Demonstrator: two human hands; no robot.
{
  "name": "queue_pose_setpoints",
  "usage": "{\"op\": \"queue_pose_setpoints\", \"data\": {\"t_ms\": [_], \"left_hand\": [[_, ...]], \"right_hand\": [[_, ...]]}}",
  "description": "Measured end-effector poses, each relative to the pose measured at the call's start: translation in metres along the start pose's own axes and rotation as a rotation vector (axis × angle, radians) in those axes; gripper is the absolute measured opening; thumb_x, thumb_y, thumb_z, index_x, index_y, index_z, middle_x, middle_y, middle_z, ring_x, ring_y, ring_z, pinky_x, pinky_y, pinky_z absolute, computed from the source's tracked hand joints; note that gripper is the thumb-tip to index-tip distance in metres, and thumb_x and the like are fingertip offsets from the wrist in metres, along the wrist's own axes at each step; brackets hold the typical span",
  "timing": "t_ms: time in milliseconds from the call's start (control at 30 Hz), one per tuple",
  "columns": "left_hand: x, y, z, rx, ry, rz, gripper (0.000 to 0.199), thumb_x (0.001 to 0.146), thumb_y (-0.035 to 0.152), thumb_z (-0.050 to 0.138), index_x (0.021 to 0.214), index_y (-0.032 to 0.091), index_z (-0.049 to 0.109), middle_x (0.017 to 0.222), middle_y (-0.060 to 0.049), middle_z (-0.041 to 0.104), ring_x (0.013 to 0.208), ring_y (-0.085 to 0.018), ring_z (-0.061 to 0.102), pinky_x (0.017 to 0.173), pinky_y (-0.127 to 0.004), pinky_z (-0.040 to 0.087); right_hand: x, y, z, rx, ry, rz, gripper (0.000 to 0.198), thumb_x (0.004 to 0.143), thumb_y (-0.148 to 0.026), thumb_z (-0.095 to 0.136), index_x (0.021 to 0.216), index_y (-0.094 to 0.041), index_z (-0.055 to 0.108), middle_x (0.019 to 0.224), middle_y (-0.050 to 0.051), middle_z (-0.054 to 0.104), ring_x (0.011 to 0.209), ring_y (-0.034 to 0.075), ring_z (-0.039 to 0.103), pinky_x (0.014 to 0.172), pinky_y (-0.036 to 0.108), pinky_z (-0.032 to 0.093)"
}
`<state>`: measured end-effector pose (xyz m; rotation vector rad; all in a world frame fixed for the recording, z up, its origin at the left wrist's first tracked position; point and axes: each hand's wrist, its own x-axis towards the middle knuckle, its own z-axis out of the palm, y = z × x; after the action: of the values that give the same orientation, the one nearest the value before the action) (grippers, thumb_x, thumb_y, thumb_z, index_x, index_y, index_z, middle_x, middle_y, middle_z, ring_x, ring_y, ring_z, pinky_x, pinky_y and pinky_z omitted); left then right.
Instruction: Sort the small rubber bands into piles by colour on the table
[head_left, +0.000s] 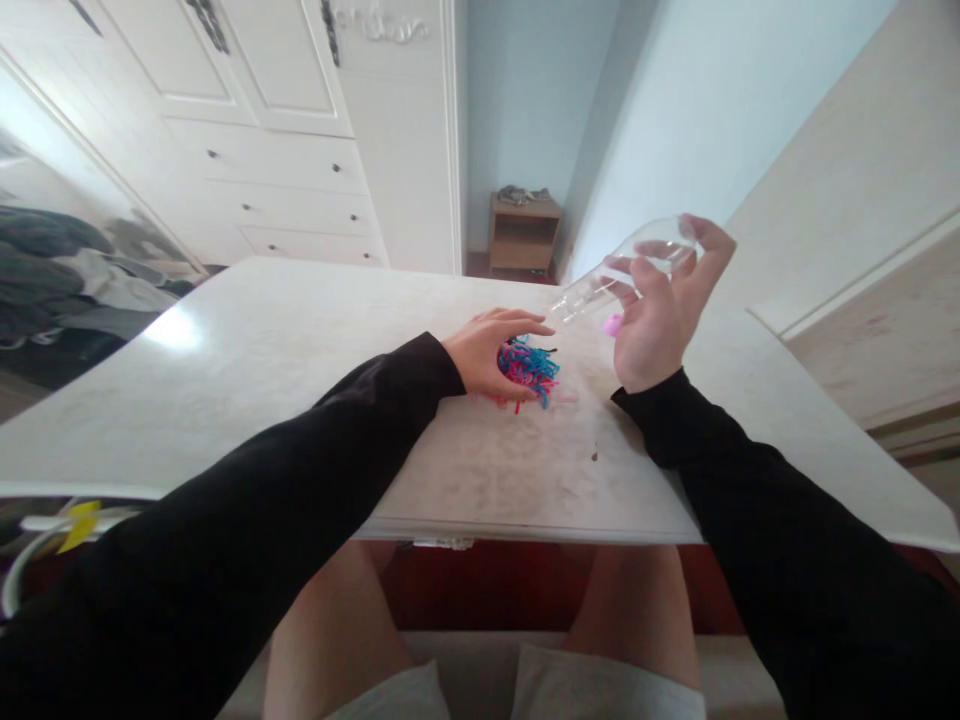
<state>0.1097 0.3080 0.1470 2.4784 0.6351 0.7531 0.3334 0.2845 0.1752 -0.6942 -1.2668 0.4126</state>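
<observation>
A heap of short blue, pink and red yarn-like strands (pixel 529 368) lies on the white table (pixel 315 350). Cupped around its left side is my left hand (pixel 491 350), thumb and fingers spread apart, not closed on the strands. My right hand (pixel 660 310) grips a clear plastic bottle (pixel 589 290), raised above the table and tilted so its narrow end points down and left toward the heap. The bottle looks see-through, with no strands visible inside. Beside the right palm shows a small pink object (pixel 613 325), perhaps a cap, partly hidden by that hand.
A tiny brown speck (pixel 595 455) lies near the table's front. White cupboards with drawers (pixel 292 180) stand beyond the table, and a small wooden nightstand (pixel 525 235) is against the far wall. Dark and white clothes (pixel 67 265) are piled at the left.
</observation>
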Motion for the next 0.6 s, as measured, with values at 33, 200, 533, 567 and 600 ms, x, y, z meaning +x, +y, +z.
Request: {"op": "queue_pose_setpoints", "data": {"t_ms": [33, 200, 533, 567, 600], "left_hand": [[-0.001, 0.002, 0.003, 0.067, -0.049, -0.015, 0.089, 0.059, 0.053, 0.093, 0.140, 0.027, 0.066, 0.155, -0.015, 0.055, 0.142, -0.041, 0.048, 0.121, -0.059, 0.032], [0.003, 0.007, 0.015, 0.232, -0.167, -0.091, 0.065, 0.073, 0.058, 0.083, 0.132, 0.032, 0.072, 0.144, -0.010, 0.063, 0.134, -0.040, 0.051, 0.115, -0.058, 0.035], [0.001, -0.014, -0.011, 0.158, -0.051, -0.073, 0.027, 0.063, 0.028, 0.068, 0.088, 0.019, 0.072, 0.085, -0.003, 0.065, 0.075, -0.020, 0.059, 0.078, -0.033, 0.049], [-0.001, -0.016, -0.016, 0.164, -0.044, -0.089, 0.026, 0.063, 0.029, 0.067, 0.086, 0.019, 0.072, 0.084, -0.003, 0.066, 0.075, -0.020, 0.060, 0.079, -0.032, 0.049], [-0.004, -0.017, -0.022, 0.172, -0.026, -0.108, 0.025, 0.063, 0.031, 0.067, 0.085, 0.020, 0.071, 0.084, -0.003, 0.067, 0.077, -0.020, 0.061, 0.079, -0.032, 0.049]], "right_hand": [[0.003, 0.004, -0.002, 0.040, 0.090, -0.016, 0.047, 0.085, -0.033, 0.066, 0.123, -0.041, 0.040, 0.116, -0.001, 0.050, 0.091, 0.016, 0.066, 0.079, 0.034, 0.059], [0.009, 0.017, -0.008, 0.015, 0.076, 0.027, 0.040, 0.087, -0.036, 0.065, 0.121, -0.038, 0.045, 0.115, -0.002, 0.055, 0.095, 0.016, 0.069, 0.078, 0.037, 0.062], [0.009, 0.019, -0.011, -0.009, 0.102, 0.131, 0.042, 0.082, -0.035, 0.070, 0.117, -0.037, 0.046, 0.110, -0.002, 0.056, 0.089, 0.016, 0.066, 0.068, 0.032, 0.063], [0.010, 0.018, -0.011, -0.007, 0.113, 0.144, 0.042, 0.082, -0.034, 0.070, 0.116, -0.036, 0.047, 0.108, -0.002, 0.055, 0.088, 0.015, 0.066, 0.069, 0.032, 0.063], [0.010, 0.017, -0.011, -0.002, 0.125, 0.160, 0.042, 0.081, -0.033, 0.070, 0.115, -0.035, 0.047, 0.106, -0.003, 0.055, 0.087, 0.015, 0.066, 0.069, 0.031, 0.063]]}}
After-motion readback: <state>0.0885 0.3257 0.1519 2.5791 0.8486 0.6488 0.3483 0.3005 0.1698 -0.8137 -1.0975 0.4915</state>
